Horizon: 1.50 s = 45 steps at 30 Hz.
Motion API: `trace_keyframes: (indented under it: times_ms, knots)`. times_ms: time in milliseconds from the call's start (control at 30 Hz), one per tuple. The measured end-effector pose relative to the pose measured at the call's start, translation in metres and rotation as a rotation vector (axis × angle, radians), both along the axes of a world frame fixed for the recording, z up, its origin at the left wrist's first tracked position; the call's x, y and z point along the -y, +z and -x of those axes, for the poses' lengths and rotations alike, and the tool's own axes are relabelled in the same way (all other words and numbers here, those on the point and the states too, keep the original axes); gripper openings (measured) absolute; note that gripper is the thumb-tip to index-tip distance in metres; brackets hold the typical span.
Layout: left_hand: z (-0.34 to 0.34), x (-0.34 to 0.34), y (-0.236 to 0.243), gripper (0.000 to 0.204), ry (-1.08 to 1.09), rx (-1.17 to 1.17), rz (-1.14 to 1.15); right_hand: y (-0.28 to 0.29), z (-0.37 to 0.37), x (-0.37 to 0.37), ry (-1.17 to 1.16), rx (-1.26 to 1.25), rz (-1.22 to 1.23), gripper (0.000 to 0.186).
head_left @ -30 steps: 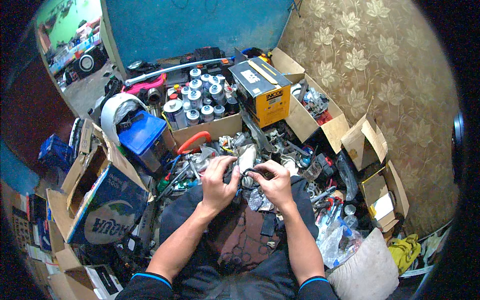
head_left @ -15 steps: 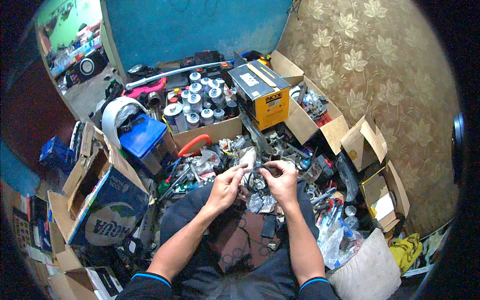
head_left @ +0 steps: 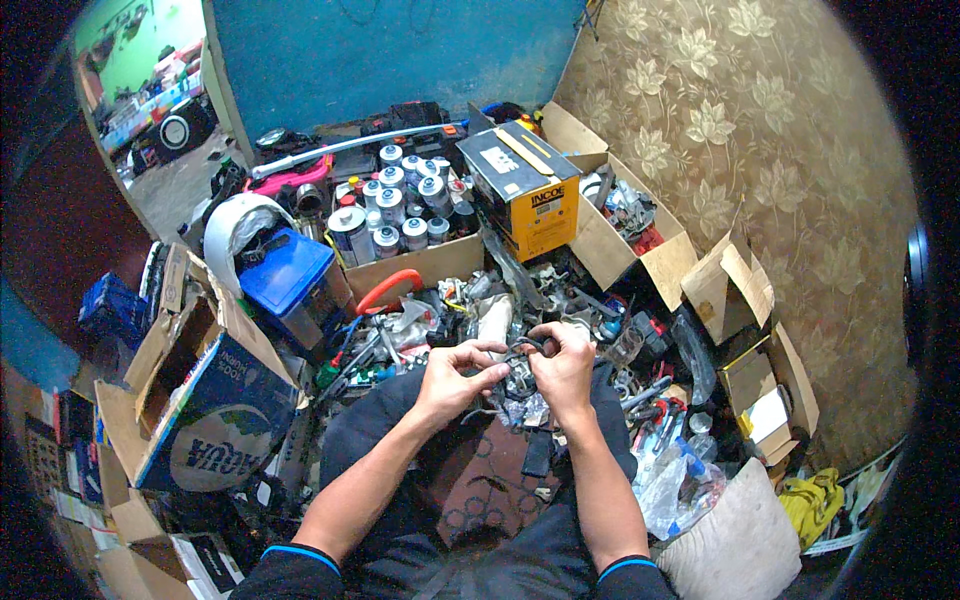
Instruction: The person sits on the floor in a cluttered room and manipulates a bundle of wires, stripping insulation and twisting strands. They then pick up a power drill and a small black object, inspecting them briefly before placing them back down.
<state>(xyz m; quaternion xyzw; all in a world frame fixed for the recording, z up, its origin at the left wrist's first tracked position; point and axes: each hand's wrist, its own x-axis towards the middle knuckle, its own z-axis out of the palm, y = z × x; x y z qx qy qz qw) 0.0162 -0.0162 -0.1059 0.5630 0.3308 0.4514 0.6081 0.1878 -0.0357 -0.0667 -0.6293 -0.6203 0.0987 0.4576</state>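
Note:
Over a heap of small parts, my right hand (head_left: 564, 368) pinches a thin dark cable (head_left: 524, 345) between thumb and fingers. My left hand (head_left: 455, 382) is just to its left, thumb and forefinger apart and nothing visible between them. A dark strand shows under the left hand's lower fingers; whether it belongs to the same cable I cannot tell. Beneath both hands lie crumpled clear plastic and metal bits. A dark flat rectangular piece (head_left: 538, 453) rests on the reddish patterned floor (head_left: 485, 480) between my legs.
A carton of spray cans (head_left: 390, 200) and a yellow-black box (head_left: 530, 195) stand ahead. Left are a blue-lidded container (head_left: 285, 268) and an open blue carton (head_left: 220, 420). Open cardboard boxes (head_left: 770, 390) line the right wall. A pale cushion (head_left: 740, 530) lies near right.
The left thumb and forefinger have parted from a closer pinch, and that hand has shifted slightly. The right hand stays nearly in place, with the dark cable now curving more visibly at its fingertips.

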Motion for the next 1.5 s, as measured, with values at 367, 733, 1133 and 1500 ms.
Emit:
trace_keyframes:
  times_ms: [367, 733, 1133, 1500]
  knots:
    - [0.001, 0.002, -0.001, 0.014, -0.197, 0.138, 0.309, -0.015, 0.0, -0.005, 0.109, 0.017, -0.115, 0.017]
    - [-0.004, -0.001, -0.001, 0.023, 0.021, -0.207, 0.043, -0.004, -0.008, -0.001, 0.338, -0.26, 0.339, 0.016]
    - [-0.003, 0.003, -0.007, 0.017, 0.406, -0.341, -0.43, 0.013, -0.011, 0.003, 0.732, -0.772, 0.616, 0.031]
    - [-0.001, 0.004, -0.002, 0.024, 0.442, -0.411, -0.477, -0.002, -0.011, -0.002, 0.578, -0.382, 0.524, 0.019]
